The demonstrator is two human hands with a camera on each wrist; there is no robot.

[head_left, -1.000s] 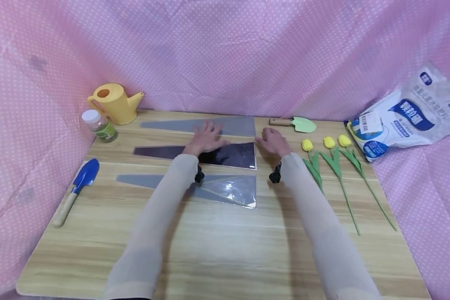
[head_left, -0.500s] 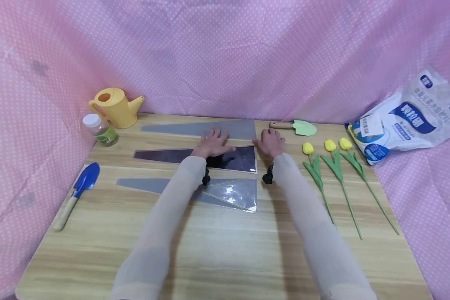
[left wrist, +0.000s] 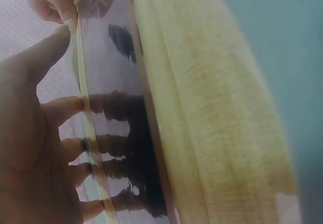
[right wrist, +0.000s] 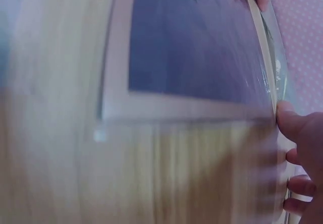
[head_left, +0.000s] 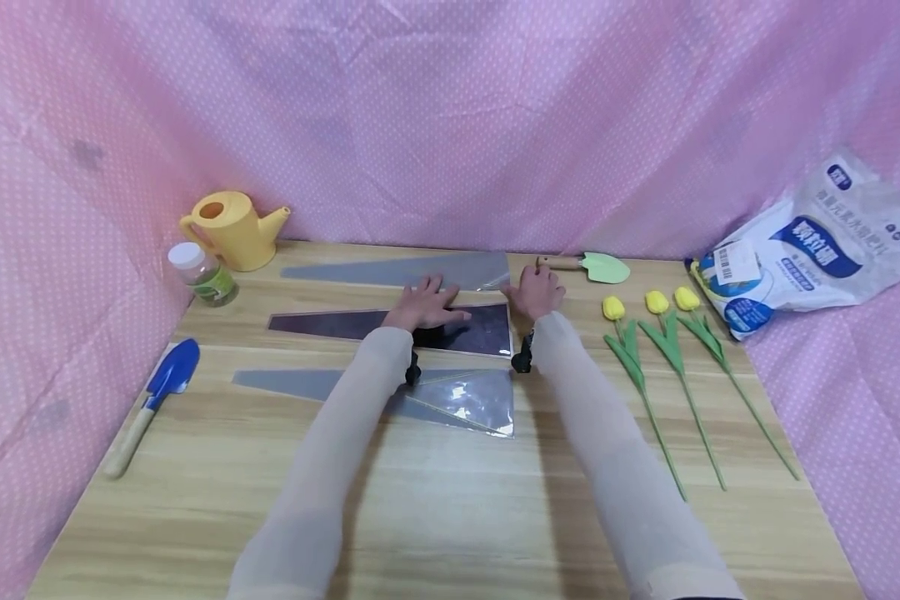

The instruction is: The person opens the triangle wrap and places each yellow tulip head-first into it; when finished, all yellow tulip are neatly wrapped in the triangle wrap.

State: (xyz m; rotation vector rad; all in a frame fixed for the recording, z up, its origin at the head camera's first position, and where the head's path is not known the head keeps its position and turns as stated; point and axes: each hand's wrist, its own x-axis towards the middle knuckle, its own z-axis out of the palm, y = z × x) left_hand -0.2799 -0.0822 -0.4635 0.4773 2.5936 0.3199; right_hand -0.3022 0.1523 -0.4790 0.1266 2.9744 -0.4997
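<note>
Since a second ago, my right hand (head_left: 536, 293) has edged left, its thumb now at the right-hand near corner of the far grey sheet (head_left: 390, 271), while my left hand (head_left: 423, 308) has slid a little rightward. That grey sheet lies just beyond the dark sheet (head_left: 482, 329), flat for most of its length, with bright creases near its right end. My left fingers are spread apart and straight, reaching past the dark sheet's far edge; my right fingers are bent, and I cannot tell whether they pinch the corner. Nearer me than the dark sheet lies a shiny grey sheet (head_left: 461, 398). Left of the dark sheet are the blue trowel (head_left: 171, 372), capped jar (head_left: 210, 282) and yellow watering can (head_left: 236, 237); to its right, the green trowel (head_left: 604, 267), three yellow tulips (head_left: 671, 340) and, farthest, a white bag (head_left: 810, 242).
</note>
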